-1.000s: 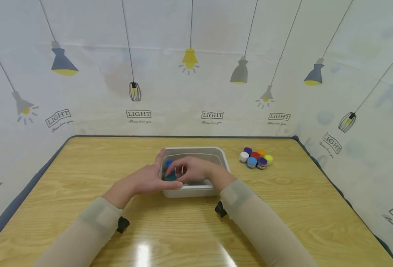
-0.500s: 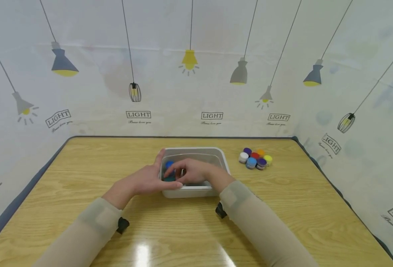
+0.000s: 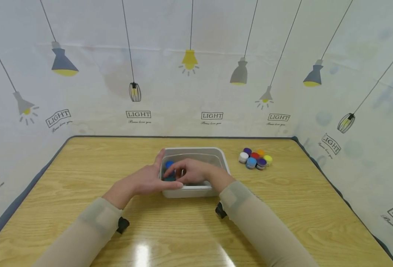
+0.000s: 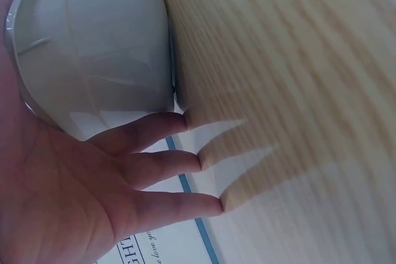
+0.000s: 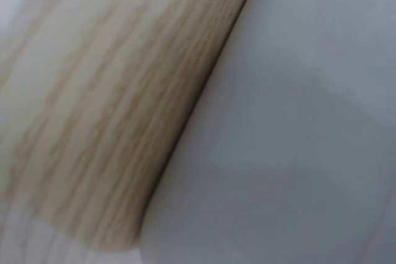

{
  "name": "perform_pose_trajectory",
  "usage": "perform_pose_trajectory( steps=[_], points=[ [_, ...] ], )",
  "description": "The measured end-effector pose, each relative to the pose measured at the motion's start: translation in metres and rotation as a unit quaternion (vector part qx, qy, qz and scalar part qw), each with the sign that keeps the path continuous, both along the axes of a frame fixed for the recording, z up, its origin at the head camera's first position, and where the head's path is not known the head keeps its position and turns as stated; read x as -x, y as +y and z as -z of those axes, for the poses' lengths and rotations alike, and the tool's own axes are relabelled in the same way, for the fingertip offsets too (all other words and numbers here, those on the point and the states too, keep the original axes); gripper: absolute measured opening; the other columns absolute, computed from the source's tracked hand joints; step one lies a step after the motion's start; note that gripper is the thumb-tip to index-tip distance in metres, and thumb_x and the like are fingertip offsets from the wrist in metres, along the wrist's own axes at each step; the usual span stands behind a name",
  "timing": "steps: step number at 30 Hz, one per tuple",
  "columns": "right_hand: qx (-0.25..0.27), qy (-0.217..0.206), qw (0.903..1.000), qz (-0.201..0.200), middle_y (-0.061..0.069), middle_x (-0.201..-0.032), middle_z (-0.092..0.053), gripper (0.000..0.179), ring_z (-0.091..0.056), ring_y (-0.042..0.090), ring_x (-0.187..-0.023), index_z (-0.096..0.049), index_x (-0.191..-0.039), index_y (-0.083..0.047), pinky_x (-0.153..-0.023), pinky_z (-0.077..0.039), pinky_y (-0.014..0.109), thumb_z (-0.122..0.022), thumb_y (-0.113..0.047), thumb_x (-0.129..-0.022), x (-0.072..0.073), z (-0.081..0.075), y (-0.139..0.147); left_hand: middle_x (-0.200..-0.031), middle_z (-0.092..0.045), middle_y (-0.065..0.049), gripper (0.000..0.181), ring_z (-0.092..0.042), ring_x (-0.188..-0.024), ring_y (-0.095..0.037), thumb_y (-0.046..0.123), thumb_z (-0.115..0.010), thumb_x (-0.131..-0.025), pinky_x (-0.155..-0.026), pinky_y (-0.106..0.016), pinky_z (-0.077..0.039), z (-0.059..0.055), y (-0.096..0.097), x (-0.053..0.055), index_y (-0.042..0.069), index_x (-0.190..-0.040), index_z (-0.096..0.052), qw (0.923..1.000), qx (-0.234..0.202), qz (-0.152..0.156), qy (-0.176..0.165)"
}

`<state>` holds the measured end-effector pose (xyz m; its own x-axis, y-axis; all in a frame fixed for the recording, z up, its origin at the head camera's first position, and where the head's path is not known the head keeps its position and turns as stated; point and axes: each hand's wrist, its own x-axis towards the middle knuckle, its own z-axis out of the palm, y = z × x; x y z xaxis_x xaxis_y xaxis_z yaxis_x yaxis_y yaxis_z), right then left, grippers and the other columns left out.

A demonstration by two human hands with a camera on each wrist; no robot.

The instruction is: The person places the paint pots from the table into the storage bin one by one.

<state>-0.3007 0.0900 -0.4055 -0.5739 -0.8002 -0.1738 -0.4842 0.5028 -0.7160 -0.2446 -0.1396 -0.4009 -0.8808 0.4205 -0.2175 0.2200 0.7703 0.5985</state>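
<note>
A white plastic bin (image 3: 196,192) stands on the table, in the head view in front of both hands. My left hand (image 3: 146,180) rests on its left end, the thumb along the front rim. In the left wrist view the left fingers (image 4: 167,209) are straight, their tips on the tabletop beside the bin's wall. My right hand (image 3: 193,171) reaches inside the bin, with curled fingers and thumb about a teal-lidded paint jar (image 3: 169,178); the fingers partly hide it. Behind it in the bin is a blue-lidded paint jar (image 3: 169,164). The right wrist view shows only the bin's outer wall (image 5: 278,122) and tabletop.
Right of the bin, several small paint jars stand close together, among them a white jar (image 3: 243,157), a light blue jar (image 3: 251,163) and a yellow jar (image 3: 268,160). The wooden table (image 3: 169,230) ends at a lamp-printed backdrop (image 3: 166,81).
My right fingers have settled slightly lower over the teal-lidded paint jar, so less of it shows than a second ago. The left hand and the bin stay in place.
</note>
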Motion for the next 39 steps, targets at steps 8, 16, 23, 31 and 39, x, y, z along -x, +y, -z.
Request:
perform_pose_trajectory(
  steps=[8,16,23,31,39],
  points=[
    [-0.006,0.002,1.0000,0.003,-0.002,-0.100,-0.071,0.038,-0.061,0.010,-0.087,-0.076,-0.139,-0.021,-0.075,-0.052,0.024,-0.076,-0.009,-0.103,0.000,-0.001,0.000,-0.114,-0.078,-0.018,0.147,-0.071,-0.094,-0.023,0.087,-0.070,-0.086,-0.088,-0.043,-0.054,-0.002,0.000,0.000,0.017,-0.173,0.024,1.0000,-0.003,0.002,-0.001],
    [0.013,0.014,0.9997,0.016,-0.002,-0.101,-0.071,0.038,-0.062,0.013,-0.089,-0.076,-0.140,-0.025,-0.076,-0.053,0.027,-0.077,-0.018,-0.103,0.002,-0.009,0.007,-0.118,-0.077,-0.020,0.146,-0.071,-0.098,-0.023,0.087,-0.071,-0.085,-0.091,-0.045,-0.056,-0.004,0.001,0.000,0.017,-0.174,0.023,1.0000,-0.001,0.002,0.001],
    [0.050,0.026,0.9976,0.041,-0.001,-0.100,-0.071,0.040,-0.059,0.017,-0.085,-0.075,-0.142,-0.024,-0.075,-0.051,0.030,-0.080,-0.031,-0.103,0.002,-0.024,0.024,-0.132,-0.073,-0.026,0.147,-0.074,-0.112,-0.028,0.087,-0.072,-0.084,-0.104,-0.054,-0.058,-0.004,0.000,-0.001,0.018,-0.174,0.022,1.0000,-0.003,-0.004,-0.006],
    [0.073,0.040,0.9932,0.081,0.003,-0.098,-0.071,0.040,-0.059,0.022,-0.083,-0.075,-0.142,-0.018,-0.073,-0.051,0.032,-0.079,-0.029,-0.104,-0.005,-0.043,0.066,-0.152,-0.060,-0.034,0.148,-0.069,-0.128,-0.037,0.089,-0.072,-0.083,-0.116,-0.059,-0.052,-0.003,0.002,0.000,0.017,-0.175,0.020,0.9999,0.002,-0.014,-0.003],
    [0.056,0.051,0.9857,0.150,0.002,-0.097,-0.070,0.034,-0.059,0.022,-0.084,-0.078,-0.134,-0.029,-0.073,-0.050,0.031,-0.082,-0.031,-0.101,-0.018,-0.052,0.116,-0.154,-0.059,-0.035,0.148,-0.067,-0.132,-0.040,0.087,-0.073,-0.084,-0.119,-0.060,-0.049,-0.003,0.001,-0.002,0.016,-0.175,0.018,0.9999,-0.005,-0.009,0.004]
  ],
)
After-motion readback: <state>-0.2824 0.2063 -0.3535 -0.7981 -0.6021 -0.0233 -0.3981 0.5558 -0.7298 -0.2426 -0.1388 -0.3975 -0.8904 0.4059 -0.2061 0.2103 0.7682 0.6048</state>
